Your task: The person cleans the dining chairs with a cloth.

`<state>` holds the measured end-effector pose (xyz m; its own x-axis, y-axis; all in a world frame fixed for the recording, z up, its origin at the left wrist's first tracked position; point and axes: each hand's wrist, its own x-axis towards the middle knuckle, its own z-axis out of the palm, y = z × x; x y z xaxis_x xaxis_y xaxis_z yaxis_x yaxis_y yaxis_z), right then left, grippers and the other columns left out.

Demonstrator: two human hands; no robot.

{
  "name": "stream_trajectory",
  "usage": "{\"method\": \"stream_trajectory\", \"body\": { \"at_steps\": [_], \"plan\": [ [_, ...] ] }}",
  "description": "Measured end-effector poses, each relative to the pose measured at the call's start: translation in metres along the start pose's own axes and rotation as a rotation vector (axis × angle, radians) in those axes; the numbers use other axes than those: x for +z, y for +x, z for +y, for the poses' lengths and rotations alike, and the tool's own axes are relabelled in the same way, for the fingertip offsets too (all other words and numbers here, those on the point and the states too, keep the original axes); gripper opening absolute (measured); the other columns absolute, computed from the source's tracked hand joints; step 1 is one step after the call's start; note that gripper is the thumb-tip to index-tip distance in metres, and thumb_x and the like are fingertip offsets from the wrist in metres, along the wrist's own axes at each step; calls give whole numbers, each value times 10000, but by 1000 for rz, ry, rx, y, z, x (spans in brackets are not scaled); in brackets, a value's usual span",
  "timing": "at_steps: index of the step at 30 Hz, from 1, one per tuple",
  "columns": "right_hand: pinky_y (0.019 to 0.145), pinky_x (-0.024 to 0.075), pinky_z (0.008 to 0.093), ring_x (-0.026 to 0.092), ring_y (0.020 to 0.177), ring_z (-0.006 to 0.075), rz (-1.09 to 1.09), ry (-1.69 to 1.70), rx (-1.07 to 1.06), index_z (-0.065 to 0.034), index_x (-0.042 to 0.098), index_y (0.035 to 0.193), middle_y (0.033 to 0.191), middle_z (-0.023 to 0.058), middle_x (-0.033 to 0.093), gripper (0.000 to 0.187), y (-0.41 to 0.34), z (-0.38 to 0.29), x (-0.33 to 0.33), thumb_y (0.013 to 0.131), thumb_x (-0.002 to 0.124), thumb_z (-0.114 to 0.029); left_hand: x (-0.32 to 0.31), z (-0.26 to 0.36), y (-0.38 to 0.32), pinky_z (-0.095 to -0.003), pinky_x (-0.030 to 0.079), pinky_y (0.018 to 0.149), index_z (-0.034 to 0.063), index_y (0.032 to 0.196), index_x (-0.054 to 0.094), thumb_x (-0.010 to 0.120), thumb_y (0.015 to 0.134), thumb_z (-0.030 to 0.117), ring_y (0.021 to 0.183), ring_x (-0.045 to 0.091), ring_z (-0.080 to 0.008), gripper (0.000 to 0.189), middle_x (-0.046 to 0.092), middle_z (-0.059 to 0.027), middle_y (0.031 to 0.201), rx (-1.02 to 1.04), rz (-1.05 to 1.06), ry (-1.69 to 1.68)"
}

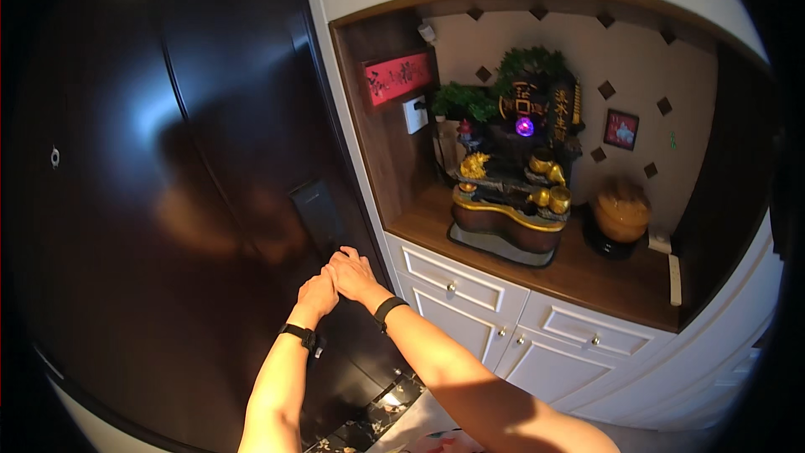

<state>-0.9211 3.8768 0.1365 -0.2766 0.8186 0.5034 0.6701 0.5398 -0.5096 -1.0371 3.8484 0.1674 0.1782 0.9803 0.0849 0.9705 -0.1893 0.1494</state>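
Observation:
Before me stands a dark, glossy door (207, 302) with a black lock panel (316, 211) near its right edge. Just below that panel, my right hand (354, 274) is curled against the door's edge area, at what looks like the handle, which the fingers hide. My left hand (319, 292) touches it from the lower left, its fingers bent too. Whether either hand grips the handle cannot be made out. A black band is worn on each wrist.
Right of the door, a white cabinet (514, 302) has a wooden niche holding a tabletop fountain ornament (509, 220), a round orange lamp (621, 214) and a power strip (675, 280). A dark patterned threshold (377, 412) lies below.

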Motion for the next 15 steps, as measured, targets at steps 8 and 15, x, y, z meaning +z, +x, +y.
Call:
{"method": "stream_trajectory", "body": {
  "at_steps": [8,15],
  "plan": [
    [897,389,489,425,1162,373,81,56,-32,-47,598,938,1027,104,582,274,35,9,24,923,426,-258,5,-30,29,-498,484,770,-39,1033,512,297,956,246,835,611,-423,365,629,-273,841,72,135,-95],
    [914,388,473,446,1122,389,108,53,-106,-24,603,906,1005,124,580,234,30,15,19,908,458,-206,8,-17,27,-490,495,711,-10,933,527,374,923,229,764,629,-403,284,639,-249,793,9,182,-117]
  ]
}}
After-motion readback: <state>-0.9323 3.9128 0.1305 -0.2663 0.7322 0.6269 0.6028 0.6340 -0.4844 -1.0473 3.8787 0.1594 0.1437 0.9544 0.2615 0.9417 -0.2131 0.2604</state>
